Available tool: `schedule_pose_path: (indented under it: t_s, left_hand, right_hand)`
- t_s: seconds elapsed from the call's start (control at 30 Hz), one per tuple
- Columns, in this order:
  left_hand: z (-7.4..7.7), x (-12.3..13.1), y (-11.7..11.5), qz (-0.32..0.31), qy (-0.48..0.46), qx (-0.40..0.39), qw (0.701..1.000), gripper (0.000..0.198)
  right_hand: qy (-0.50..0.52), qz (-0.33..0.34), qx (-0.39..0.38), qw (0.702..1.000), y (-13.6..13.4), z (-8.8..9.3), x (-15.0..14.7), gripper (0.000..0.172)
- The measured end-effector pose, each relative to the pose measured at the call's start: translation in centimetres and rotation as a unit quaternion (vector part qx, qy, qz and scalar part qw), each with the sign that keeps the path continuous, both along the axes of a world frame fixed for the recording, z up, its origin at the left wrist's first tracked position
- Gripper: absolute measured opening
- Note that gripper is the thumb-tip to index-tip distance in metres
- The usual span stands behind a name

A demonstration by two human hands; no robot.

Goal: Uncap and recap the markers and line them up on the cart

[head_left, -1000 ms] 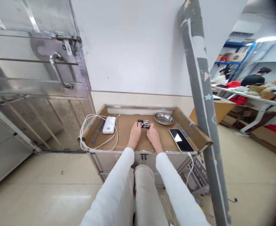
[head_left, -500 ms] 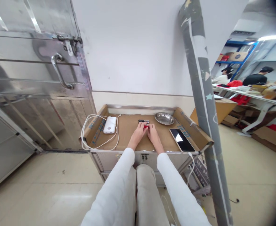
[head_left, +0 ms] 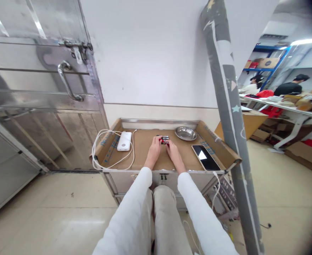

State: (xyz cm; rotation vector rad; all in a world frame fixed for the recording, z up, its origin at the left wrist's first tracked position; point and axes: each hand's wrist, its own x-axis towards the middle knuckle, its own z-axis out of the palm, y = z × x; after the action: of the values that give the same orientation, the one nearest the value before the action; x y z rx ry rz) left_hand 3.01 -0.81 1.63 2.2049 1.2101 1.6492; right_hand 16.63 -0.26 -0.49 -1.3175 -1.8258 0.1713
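Note:
My left hand (head_left: 154, 149) and my right hand (head_left: 173, 152) meet over the middle of the cardboard-lined cart top (head_left: 142, 150). Closed fingers of both hands hold a small red, black and silver object (head_left: 165, 142) between them; its kind is too small to make out. Just beyond the fingertips lies a slim black and silver piece (head_left: 166, 137), partly hidden by my left fingers. A round metal dish (head_left: 185, 133) stands behind and to the right of my hands.
On the left of the cart top lies a white power bank (head_left: 124, 141) with a looped white cable (head_left: 93, 156). A phone (head_left: 206, 158) with a cable lies at right. A tall patterned roll (head_left: 225, 81) leans beside the cart. Two people sit at a far table (head_left: 283, 102).
My left hand has shifted slightly left and away from my right fingers. More of the red, black and silver object now shows between them.

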Motion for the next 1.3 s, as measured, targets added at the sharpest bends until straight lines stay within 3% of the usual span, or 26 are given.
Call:
schedule_pose_path:
  t_s: [0.27,0.8,1.3]
  left_hand:
    - [-0.2,0.02,0.08,0.0,-0.012,0.009,1.0,0.023]
    - [0.13,-0.32,0.18,0.032,-0.088,0.012,0.996,0.021]
    - [0.26,-0.45,0.1,0.026,-0.098,-0.002,0.995,0.019]
  right_hand:
    - [-0.013,-0.027,-0.009,1.0,-0.07,0.06,0.18,0.026]
    - [0.008,-0.008,-0.016,1.0,0.21,0.13,0.08,0.022]
    - [-0.006,0.002,-0.033,0.999,-0.05,0.51,0.05,0.021]
